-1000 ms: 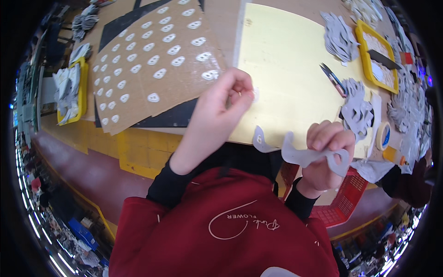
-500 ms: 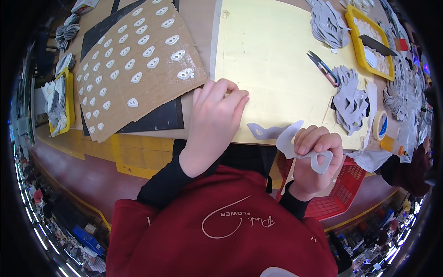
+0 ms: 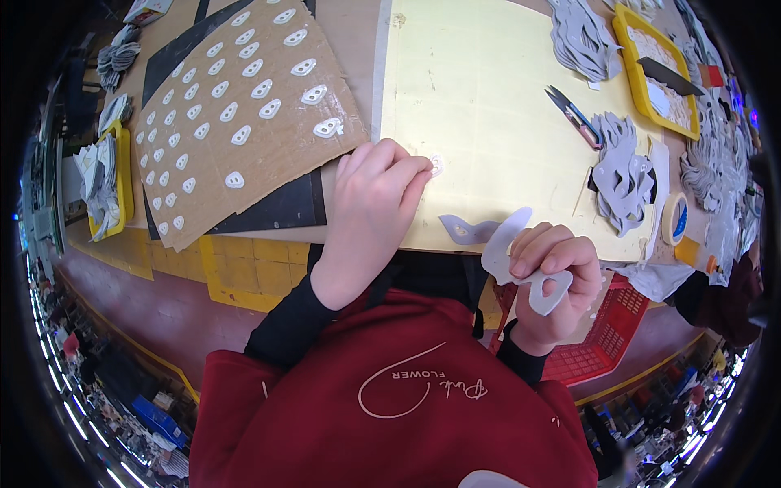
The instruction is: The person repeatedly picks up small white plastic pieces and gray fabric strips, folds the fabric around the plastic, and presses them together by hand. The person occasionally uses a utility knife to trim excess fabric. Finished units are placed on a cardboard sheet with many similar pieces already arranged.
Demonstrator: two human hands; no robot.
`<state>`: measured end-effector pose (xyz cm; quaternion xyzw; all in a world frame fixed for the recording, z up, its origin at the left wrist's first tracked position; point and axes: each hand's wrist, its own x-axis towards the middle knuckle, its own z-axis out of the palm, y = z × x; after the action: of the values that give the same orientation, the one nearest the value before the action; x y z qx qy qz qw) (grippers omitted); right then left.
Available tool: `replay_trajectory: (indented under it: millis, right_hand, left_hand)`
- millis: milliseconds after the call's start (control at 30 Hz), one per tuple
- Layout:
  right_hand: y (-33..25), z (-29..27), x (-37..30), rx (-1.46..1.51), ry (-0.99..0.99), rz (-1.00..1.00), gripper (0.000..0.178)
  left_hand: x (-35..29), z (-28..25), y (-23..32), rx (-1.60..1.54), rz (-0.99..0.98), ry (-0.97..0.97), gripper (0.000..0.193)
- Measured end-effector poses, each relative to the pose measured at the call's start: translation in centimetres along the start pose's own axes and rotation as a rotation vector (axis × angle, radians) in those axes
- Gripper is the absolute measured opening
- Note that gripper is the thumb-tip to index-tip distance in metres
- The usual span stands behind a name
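My left hand (image 3: 370, 195) reaches over the pale yellow sheet (image 3: 488, 106). Its thumb and fingers pinch the edge of a small white oval piece with cut-outs (image 3: 438, 166), partly hidden by the fingertips. My right hand (image 3: 561, 264), at the table's front edge, is closed round a grey curved shoe-upper-like piece (image 3: 498, 250) with a looped end holding an opening. Just left of it, a second grey curved piece (image 3: 468, 233) with a small cut-out lies on the sheet's front edge. Rows of similar white pieces (image 3: 241, 135) sit on the brown cardboard (image 3: 211, 159) to the left.
Blue-handled thread snips (image 3: 576, 118) lie right of centre, beside stacked grey pieces (image 3: 622, 175). A yellow tray (image 3: 645, 98) stands far right; another yellow tray (image 3: 124, 183) is far left. A tape roll (image 3: 674, 218) rests at the right, with a red basket (image 3: 606, 337) below the table.
My left hand has shifted slightly left, and the small white piece now shows at its fingertips. My right hand has moved a little left with the grey curved piece, whose loop has turned.
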<state>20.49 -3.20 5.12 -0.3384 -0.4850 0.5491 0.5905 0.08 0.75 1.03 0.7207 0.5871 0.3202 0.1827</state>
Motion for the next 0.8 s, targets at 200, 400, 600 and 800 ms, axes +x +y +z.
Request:
replay_trajectory:
  millis: [200, 400, 600, 800]
  right_hand:
    - [0.60, -0.05, 0.00, 0.078, -0.022, -0.040, 0.009]
    - [0.62, 0.05, -0.14, 0.089, -0.025, -0.003, 0.011]
    - [0.73, 0.31, -0.27, 0.095, -0.050, 0.032, 0.013]
    - [0.59, 0.46, -0.34, 0.079, -0.049, 0.046, 0.013]
  left_hand:
    - [-0.23, -0.38, -0.13, -0.041, -0.004, -0.025, 0.005]
    - [0.01, -0.48, -0.35, -0.138, -0.076, -0.053, 0.010]
    - [0.32, -0.94, -0.28, -0.141, -0.133, -0.070, 0.018]
    - [0.06, -0.58, -0.36, -0.163, -0.063, -0.067, 0.020]
